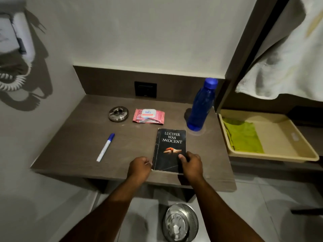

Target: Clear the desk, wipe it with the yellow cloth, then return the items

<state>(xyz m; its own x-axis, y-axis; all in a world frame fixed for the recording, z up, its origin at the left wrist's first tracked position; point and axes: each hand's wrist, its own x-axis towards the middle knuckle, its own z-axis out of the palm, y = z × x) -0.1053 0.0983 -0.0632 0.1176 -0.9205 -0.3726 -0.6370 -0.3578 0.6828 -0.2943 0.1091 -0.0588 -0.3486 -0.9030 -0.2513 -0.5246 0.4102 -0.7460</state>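
A black paperback book (pixel 170 144) lies near the front edge of the brown desk (pixel 78 137). My right hand (pixel 191 165) grips its lower right corner, thumb on the cover. My left hand (pixel 139 168) is curled against the book's lower left edge. A blue-capped marker (pixel 105 147) lies to the left. A round metal ashtray (pixel 118 114) and a pink wipes pack (pixel 149 116) sit further back. A blue bottle (pixel 201 106) stands at the back right. The yellow-green cloth (pixel 243 137) lies folded in a beige tray (pixel 279 137) right of the desk.
A steel bin (pixel 180 222) with crumpled paper stands on the floor under the desk's front. A wall phone with coiled cord (pixel 15 49) hangs at the left. A white towel (pixel 283 55) hangs above the tray. A black socket plate (pixel 145 89) is set in the back panel.
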